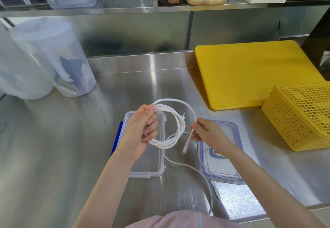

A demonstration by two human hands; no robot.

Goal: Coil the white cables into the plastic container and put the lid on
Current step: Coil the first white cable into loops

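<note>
Gripping the coiled white cable point(175, 120), left hand point(142, 131) has fingers curled round several loops, held in the air above the plastic container point(157, 167). Right hand point(208, 132) pinches the same cable's loose end, plug tip hanging down between container and lid point(232, 160). Container sits open on the steel table point(71, 156), nothing visible inside. Lid lies flat just right of it, blue-rimmed, label visible. Second white cable point(194, 170) trails on the table between them, partly over the lid. Yellow cutting board point(250, 74) well behind the container to the right, yellow basket point(303, 117) beside it. Clear jugs point(53, 56) far left of it.
</note>
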